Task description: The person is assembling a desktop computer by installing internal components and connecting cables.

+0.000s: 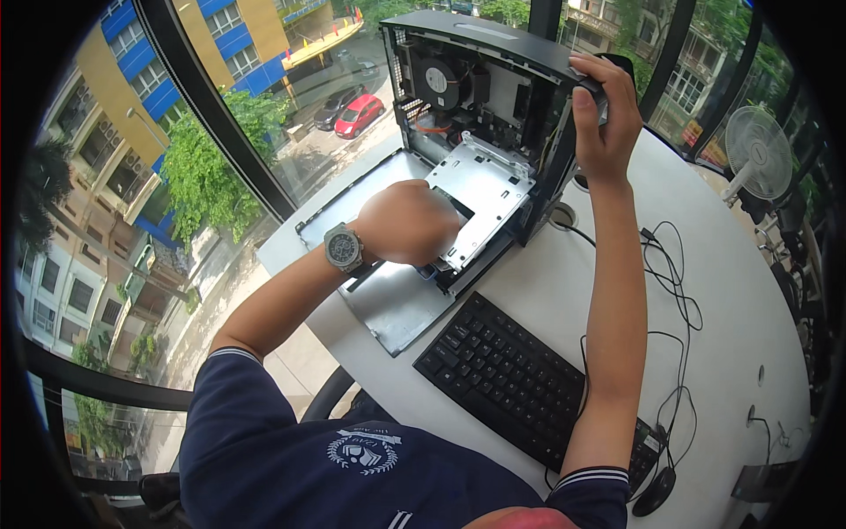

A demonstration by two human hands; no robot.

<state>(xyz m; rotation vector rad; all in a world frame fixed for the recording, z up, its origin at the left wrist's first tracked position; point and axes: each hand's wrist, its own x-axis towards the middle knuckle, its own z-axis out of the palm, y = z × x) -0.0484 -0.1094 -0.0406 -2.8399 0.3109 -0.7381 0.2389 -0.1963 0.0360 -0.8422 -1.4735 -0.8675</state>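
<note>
- Computer case (511, 97): one, standing open-sided on the bench (731, 326), beyond the keyboard and beside the window frame (211, 110).
- Left hand (410, 222): curled at the near edge of a silver bracket (489, 189); blurred, so what its fingers hold cannot be told.
- Right hand (608, 119): fingers bent over the upper corner of the case, thumb against its side; grip closed on the case.
- Silver bracket: one, slotted, tilted at the case opening, partly covered by the left hand.
- Round fan (438, 78): one seen inside the case.
- Silver sheet (401, 309): one, flat below the left forearm, which obstructs its middle; one wristwatch (343, 249) worn there.
- Keyboard (502, 375): one, black, near the case; right forearm crosses above it.
- Mouse (654, 491): one, black, just beside the keyboard's end.
- Black cables (674, 286): looped right of the forearm; count uncertain.
- White fan (758, 154): one, beyond the bench.
- Cars outside: two, one red (359, 115), one dark (337, 108).
</note>
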